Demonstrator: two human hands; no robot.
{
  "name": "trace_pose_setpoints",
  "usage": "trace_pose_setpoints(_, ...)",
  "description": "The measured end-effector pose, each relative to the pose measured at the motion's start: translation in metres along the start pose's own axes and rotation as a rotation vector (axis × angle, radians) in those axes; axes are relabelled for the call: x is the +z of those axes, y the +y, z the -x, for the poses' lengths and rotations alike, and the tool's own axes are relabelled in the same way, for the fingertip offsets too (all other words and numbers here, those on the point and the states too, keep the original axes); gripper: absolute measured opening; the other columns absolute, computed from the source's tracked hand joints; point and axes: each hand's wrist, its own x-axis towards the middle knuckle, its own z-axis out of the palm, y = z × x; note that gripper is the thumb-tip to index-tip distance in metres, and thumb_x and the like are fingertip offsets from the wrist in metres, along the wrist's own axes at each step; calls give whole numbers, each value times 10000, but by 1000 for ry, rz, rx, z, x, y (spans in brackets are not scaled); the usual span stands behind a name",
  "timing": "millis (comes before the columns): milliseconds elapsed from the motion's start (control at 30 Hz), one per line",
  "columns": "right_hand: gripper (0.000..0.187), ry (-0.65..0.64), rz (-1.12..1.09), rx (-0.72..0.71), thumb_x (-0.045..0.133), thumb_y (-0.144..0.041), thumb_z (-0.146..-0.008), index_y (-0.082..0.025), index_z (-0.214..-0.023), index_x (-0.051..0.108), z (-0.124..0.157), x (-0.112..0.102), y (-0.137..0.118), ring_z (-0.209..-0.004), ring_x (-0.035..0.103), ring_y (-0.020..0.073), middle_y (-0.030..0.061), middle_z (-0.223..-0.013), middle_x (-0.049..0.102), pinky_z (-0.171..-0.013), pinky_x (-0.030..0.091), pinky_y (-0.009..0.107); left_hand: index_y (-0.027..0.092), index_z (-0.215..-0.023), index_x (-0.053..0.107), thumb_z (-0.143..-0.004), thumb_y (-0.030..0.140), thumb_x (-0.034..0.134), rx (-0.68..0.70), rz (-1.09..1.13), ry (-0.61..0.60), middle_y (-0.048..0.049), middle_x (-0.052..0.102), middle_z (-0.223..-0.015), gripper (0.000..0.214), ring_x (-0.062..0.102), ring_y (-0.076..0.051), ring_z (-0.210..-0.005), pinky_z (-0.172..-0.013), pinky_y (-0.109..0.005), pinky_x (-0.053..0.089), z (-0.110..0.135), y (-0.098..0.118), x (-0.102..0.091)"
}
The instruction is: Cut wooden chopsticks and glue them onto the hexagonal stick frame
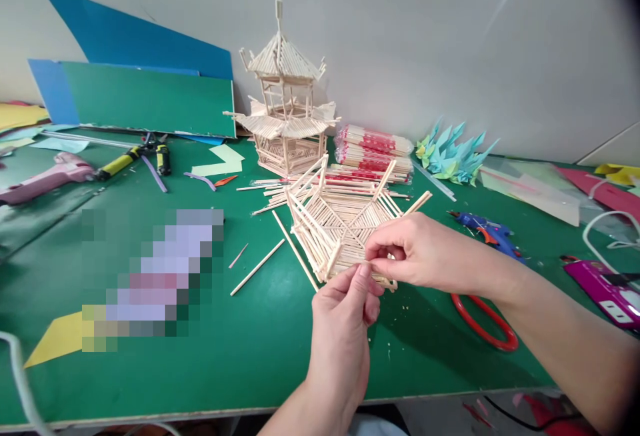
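A six-sided frame of thin wooden sticks (pixel 320 236), with a slatted floor and short posts at its corners, rests on the table before me. At its near edge my left hand (pixel 347 309) is closed in a pinch, thumb on top. My right hand (pixel 407 253) comes in from the right, thumb and fingers pinched just above the left fingertips. Whatever lies between the fingertips of either hand is too small and covered to make out. Behind the frame stands a two-tiered pagoda model (pixel 285 99) of the same sticks.
Loose sticks (pixel 257 268) and bundled sticks in red-marked wrapping (pixel 373 149) lie around the frame. To the right are red-handled scissors (pixel 485 326), a blue glue gun (pixel 490 231) and a purple power strip (pixel 607 289). A pink glue gun (pixel 47 176) and yellow-handled pliers (pixel 120 161) lie left.
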Motion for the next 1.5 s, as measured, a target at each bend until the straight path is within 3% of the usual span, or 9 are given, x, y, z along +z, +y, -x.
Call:
trace_pose_setpoints(167,141,23,-20,24,522,-143,-741,-186,-655,625,2,-1,-3,-532,473,70,-49,-579,588,-483,346,186,99,-598,613,-757,290,644,3,23,4,8,531,-526,251,383,-45,-447,-467,-181,285,-1,3,1)
trace_pose_setpoints(467,133,89,-44,-3,546,-87,-701,-181,-643,621,3,2,-3,-489,431,59,-63,-520,532,-447,318,166,105,-626,624,-771,294,647,38,-37,31,14,524,-481,239,407,-58,-465,-480,-183,297,-2,1,-2)
trace_pose_setpoints(567,112,104,-61,-1,556,-106,-731,-184,-713,635,5,-2,-3,-533,472,70,-46,-598,577,-477,356,177,107,-621,632,-766,298,651,54,-35,31,12,527,-481,241,412,-58,-465,-484,-183,310,-4,0,-1)
trace_pose_setpoints(700,123,378,-216,-38,544,-208,-833,-196,-933,614,16,-6,9,-729,535,103,6,-875,624,-644,436,206,109,-616,653,-712,309,702,57,-1,52,3,555,-510,227,412,-53,-451,-472,-181,323,-4,1,0)
trace_pose_setpoints(867,230,599,-516,54,524,-338,-875,-249,-1086,547,47,9,39,-868,539,136,26,-966,579,-713,459,215,106,-676,690,-670,314,742,49,11,86,-4,580,-525,214,431,-53,-447,-458,-173,333,-4,2,-1)
trace_pose_setpoints(1100,252,558,-428,24,564,-318,-844,-270,-1092,566,65,43,52,-859,530,167,48,-1013,555,-746,461,271,111,-663,691,-654,321,757,56,-12,104,-11,595,-528,220,459,-61,-450,-456,-173,353,-6,3,-2)
trace_pose_setpoints(1333,135,565,-300,0,532,-210,-868,-262,-957,620,60,46,48,-818,566,135,15,-917,609,-714,440,228,118,-711,692,-650,316,759,67,-11,127,-25,625,-592,218,466,-70,-456,-449,-187,356,-5,1,-3)
trace_pose_setpoints(1500,118,561,-302,-11,518,-192,-874,-253,-932,600,61,46,47,-803,567,119,7,-910,608,-697,431,205,113,-629,668,-676,315,744,93,-21,112,-12,594,-536,221,452,-65,-463,-468,-180,358,-4,0,-4)
